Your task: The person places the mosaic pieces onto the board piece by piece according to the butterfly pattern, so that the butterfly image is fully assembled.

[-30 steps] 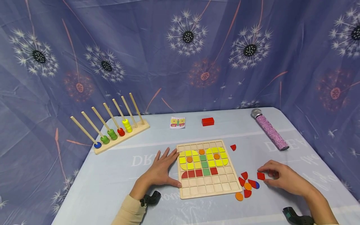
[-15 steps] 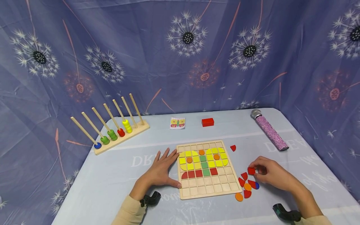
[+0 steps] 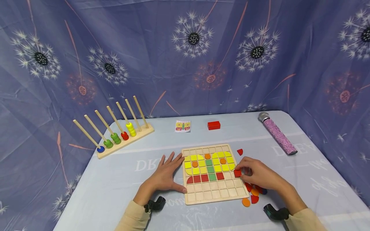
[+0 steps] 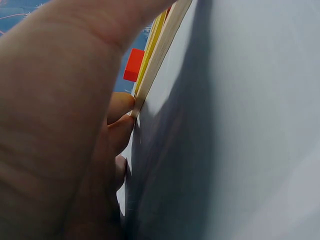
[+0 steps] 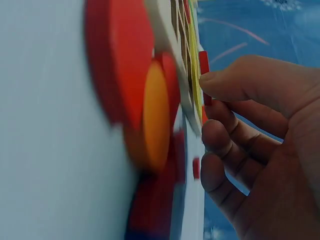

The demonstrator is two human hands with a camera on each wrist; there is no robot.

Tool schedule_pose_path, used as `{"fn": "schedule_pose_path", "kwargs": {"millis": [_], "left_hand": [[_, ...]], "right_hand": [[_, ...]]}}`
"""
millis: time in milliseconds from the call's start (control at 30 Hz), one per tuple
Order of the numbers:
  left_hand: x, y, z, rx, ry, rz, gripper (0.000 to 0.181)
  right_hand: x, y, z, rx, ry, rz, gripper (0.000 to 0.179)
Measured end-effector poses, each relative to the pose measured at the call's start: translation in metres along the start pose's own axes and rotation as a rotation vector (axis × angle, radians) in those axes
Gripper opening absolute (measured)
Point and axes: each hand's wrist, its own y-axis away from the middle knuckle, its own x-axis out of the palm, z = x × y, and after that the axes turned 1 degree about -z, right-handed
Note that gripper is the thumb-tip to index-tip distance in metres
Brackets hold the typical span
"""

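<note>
A wooden grid board [image 3: 202,195] lies on the table, with yellow, orange, green and red tiles set in its upper and middle squares. My left hand [image 3: 164,175] is spread flat along its left side, fingertips and thumb touching the edge; the left wrist view shows those fingers [image 4: 121,131] against the wooden rim. Over the board's right edge my right hand [image 3: 261,175] pinches a red square tile [image 3: 237,173] between thumb and fingers. In the right wrist view that tile [image 5: 205,75] stands edge-on above the board. Loose red pieces [image 3: 254,199] and orange discs [image 3: 246,202] lie below, partly hidden by the hand.
A picture card [image 3: 182,126] and a red block [image 3: 214,125] lie behind the board. At the back left stands a peg abacus [image 3: 124,141] with coloured beads. A pink glitter microphone [image 3: 277,133] lies at the right. One red piece [image 3: 240,151] sits near the board's upper right corner.
My right hand has moved left with the red square tile, from beyond the loose pieces to above the board's right edge. The left hand has stayed in place.
</note>
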Motion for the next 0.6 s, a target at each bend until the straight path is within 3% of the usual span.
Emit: {"fn": "schedule_pose_path", "kwargs": {"millis": [267, 600], "left_hand": [[0.001, 0.001, 0.0, -0.002, 0.001, 0.001, 0.125], [-0.001, 0.0, -0.001, -0.008, -0.009, 0.007, 0.126]], "right_hand": [[0.012, -0.015, 0.016, -0.014, 0.052, 0.046, 0.027], [0.019, -0.02, 0.021, -0.002, 0.06, 0.067, 0.027]]}}
